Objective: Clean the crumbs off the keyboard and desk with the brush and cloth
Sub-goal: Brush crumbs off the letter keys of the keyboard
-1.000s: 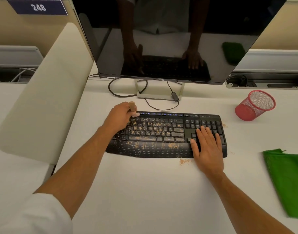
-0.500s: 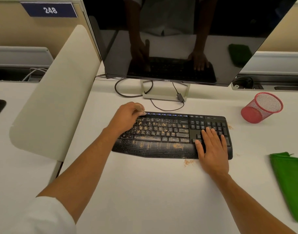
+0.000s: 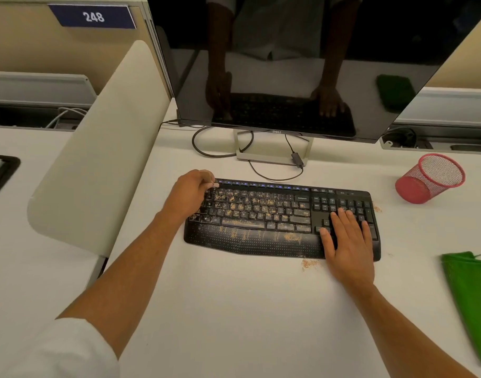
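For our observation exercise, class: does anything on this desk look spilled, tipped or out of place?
Yes. Tan crumbs are scattered over the black keyboard, with small piles on the white desk at its front edge and right end. The red mesh pen cup sits tilted, not upright.

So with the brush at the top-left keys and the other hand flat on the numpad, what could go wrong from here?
1. Crumbs sit between the keys; the brush may push them deeper.
2. The right hand presses flat on the keyboard, so it could press keys.
3. Sweeping forward could add to the pile already on the desk, while the cloth lies untouched far right.
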`<state>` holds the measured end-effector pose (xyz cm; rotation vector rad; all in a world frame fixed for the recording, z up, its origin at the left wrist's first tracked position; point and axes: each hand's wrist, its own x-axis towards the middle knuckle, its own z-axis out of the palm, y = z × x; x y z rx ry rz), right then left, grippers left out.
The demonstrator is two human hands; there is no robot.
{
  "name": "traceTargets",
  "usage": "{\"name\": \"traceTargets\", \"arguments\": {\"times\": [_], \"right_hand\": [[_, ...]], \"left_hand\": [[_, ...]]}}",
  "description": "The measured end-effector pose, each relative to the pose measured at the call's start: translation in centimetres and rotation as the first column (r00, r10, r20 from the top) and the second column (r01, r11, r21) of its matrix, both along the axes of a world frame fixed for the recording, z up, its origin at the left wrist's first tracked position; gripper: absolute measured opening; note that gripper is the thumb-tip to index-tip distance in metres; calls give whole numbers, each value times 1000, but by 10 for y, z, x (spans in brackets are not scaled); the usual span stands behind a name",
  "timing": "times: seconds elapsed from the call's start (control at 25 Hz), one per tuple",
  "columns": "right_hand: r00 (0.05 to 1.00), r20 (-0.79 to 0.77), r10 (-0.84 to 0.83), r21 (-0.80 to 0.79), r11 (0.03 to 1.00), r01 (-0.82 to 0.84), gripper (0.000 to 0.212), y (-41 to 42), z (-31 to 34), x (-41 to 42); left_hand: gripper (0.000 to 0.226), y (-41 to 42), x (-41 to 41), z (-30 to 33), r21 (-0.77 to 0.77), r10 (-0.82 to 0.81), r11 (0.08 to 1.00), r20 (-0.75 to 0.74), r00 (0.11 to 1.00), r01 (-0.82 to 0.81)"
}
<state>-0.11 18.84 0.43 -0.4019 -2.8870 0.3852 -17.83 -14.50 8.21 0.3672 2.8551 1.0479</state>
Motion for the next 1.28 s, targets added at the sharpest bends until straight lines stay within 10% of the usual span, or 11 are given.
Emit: {"name": "traceTargets", "arguments": {"times": [0.24, 0.56, 0.96, 1.28], "right_hand": [[1000, -13, -1, -13, 1000, 1, 67, 0, 0, 0], [1000, -15, -2, -8, 1000, 1, 67, 1, -1, 0], [1000, -14, -4, -12, 1000, 4, 67, 0, -1, -1], [1000, -22, -8, -17, 1000, 7, 67, 1, -2, 0]], "left_hand": [[19, -16, -11, 3, -110, 218, 969, -32, 975, -220], [9, 3, -3, 12, 171, 151, 971, 108, 983, -168], [17, -24, -23, 8, -321, 138, 938, 1, 990, -130], [15, 2, -13, 17, 80, 69, 994, 141, 988, -81]]}}
